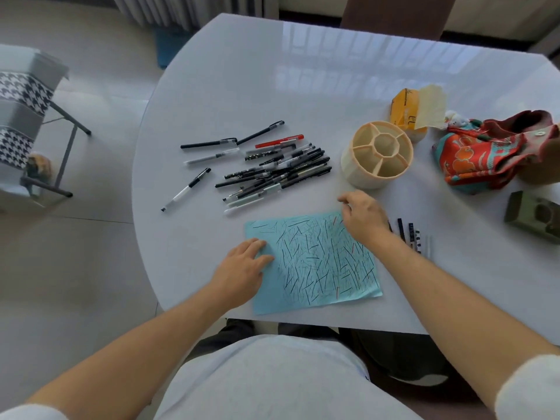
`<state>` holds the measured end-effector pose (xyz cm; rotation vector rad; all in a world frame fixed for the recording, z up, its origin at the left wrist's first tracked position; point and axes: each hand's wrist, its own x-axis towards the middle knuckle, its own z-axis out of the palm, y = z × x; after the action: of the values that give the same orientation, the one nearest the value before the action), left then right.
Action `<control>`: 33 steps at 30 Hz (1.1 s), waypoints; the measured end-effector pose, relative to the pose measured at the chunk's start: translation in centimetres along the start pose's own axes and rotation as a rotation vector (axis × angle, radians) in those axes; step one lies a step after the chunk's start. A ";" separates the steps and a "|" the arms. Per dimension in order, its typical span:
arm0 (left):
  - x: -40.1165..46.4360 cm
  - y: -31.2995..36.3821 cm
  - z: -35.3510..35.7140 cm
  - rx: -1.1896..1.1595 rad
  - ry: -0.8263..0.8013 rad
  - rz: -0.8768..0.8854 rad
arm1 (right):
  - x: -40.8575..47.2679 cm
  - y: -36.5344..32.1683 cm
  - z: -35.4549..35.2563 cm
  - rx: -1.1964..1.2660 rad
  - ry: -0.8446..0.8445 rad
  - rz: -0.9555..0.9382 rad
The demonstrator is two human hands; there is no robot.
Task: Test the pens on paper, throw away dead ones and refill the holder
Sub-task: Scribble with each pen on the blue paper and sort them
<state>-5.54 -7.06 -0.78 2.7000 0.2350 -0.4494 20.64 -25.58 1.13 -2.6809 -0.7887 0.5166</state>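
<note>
A light blue sheet of paper [315, 262], covered in short pen strokes, lies at the table's near edge. My left hand [242, 265] rests flat on its left side. Over the sheet's top right corner hovers my right hand [363, 216], fingers apart and holding nothing. A pile of several pens [278, 174] lies behind the paper, with a few loose pens [188, 189] to its left. The cream round pen holder [377, 154], split into compartments, stands empty to the right of the pile. A few more pens [409, 234] lie right of my right wrist.
The white table [242, 71] has a curved left edge. A yellow tissue pack [415, 109], a red patterned cloth bag [491, 150] and a green box [533, 216] sit at the right. A chair with a houndstooth cushion [21, 116] stands on the floor to the left.
</note>
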 end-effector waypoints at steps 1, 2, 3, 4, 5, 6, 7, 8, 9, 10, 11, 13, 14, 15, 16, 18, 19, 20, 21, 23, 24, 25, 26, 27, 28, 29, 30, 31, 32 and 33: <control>-0.1 0.1 -0.1 0.009 0.002 -0.002 | 1.6 -1.9 0.3 -0.001 -0.026 -0.061; -0.3 0.2 -0.1 0.012 0.010 0.003 | 3.1 -3.6 0.5 -0.023 -0.046 -0.108; -0.5 0.3 -0.2 0.008 0.014 0.006 | 4.6 -5.0 0.8 -0.059 -0.064 -0.143; -0.7 0.3 -0.3 0.001 0.017 0.004 | 5.9 -6.1 1.1 -0.110 -0.080 -0.167; -0.9 0.3 -0.4 -0.005 0.017 -0.004 | 7.0 -6.8 1.5 -0.181 -0.094 -0.185; -1.1 0.2 -0.3 -0.007 0.015 -0.018 | 7.8 -7.2 2.0 -0.271 -0.104 -0.196; -1.4 0.0 -0.3 -0.009 0.011 -0.033 | 8.2 -7.2 2.4 -0.359 -0.108 -0.197; -1.6 -0.1 -0.4 -0.013 0.010 -0.045 | 8.4 -7.2 2.7 -0.428 -0.106 -0.192; -1.7 -0.3 -0.4 -0.024 0.013 -0.053 | 8.3 -7.1 2.9 -0.475 -0.104 -0.193; -1.9 -0.4 -0.4 -0.043 0.017 -0.056 | 8.0 -6.9 3.0 -0.500 -0.107 -0.207; -2.0 -0.5 -0.4 -0.070 0.024 -0.055 | 7.6 -6.7 3.0 -0.503 -0.107 -0.225; -2.1 -0.7 -0.6 -0.127 0.043 -0.050 | 6.6 -6.2 2.7 -0.414 -0.064 -0.244; -2.1 -0.8 -0.7 -0.149 0.061 -0.052 | 5.9 -6.1 2.5 -0.315 -0.016 -0.248; -2.0 -0.9 -0.7 -0.177 0.091 -0.059 | 4.9 -6.0 2.2 -0.193 0.033 -0.251; -1.9 -1.0 -0.7 -0.219 0.127 -0.076 | 3.6 -6.3 2.0 -0.064 0.072 -0.255; -1.5 -0.9 -0.9 -0.340 0.164 -0.138 | 0.4 -7.3 1.9 0.214 0.097 -0.232; -1.2 -0.8 -1.1 -0.410 0.145 -0.169 | -1.4 -7.9 2.0 0.373 0.074 -0.182; -0.9 -0.7 -1.3 -0.478 0.105 -0.191 | -3.0 -8.5 2.2 0.529 0.029 -0.110; -0.7 -0.5 -1.5 -0.544 0.053 -0.197 | -4.6 -9.2 2.6 0.662 -0.030 -0.034; -0.3 -0.2 -2.1 -0.674 -0.046 -0.178 | -7.2 -10.0 3.6 0.828 -0.130 0.084; -0.2 -0.1 -2.3 -0.718 -0.084 -0.167 | -8.2 -10.3 4.2 0.886 -0.164 0.126; -0.2 0.0 -2.5 -0.737 -0.113 -0.157 | -9.0 -10.5 4.6 0.941 -0.187 0.163; -0.2 0.0 -2.6 -0.733 -0.135 -0.154 | -9.7 -10.6 5.0 0.992 -0.198 0.199; -0.3 0.0 -2.7 -0.719 -0.152 -0.159 | -10.2 -10.6 5.3 1.039 -0.200 0.233; -0.5 -0.1 -2.7 -0.705 -0.166 -0.168 | -10.5 -10.6 5.6 1.079 -0.195 0.266; -0.6 -0.3 -2.7 -0.692 -0.171 -0.171 | -10.7 -10.6 5.8 1.104 -0.190 0.291; -0.7 -0.4 -2.7 -0.663 -0.166 -0.168 | -10.8 -10.8 6.0 1.116 -0.184 0.313; -0.8 -0.6 -2.7 -0.612 -0.151 -0.160 | -10.9 -11.0 6.3 1.122 -0.175 0.335; -0.7 -0.7 -2.7 -0.540 -0.130 -0.156 | -10.8 -11.2 6.5 1.129 -0.152 0.367; -0.7 -1.0 -2.7 -0.456 -0.102 -0.156 | -10.7 -11.2 6.7 1.141 -0.112 0.412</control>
<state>-5.67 -5.08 1.44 2.2159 0.4611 -0.5076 4.35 -21.38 2.14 -1.7084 0.1030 0.8730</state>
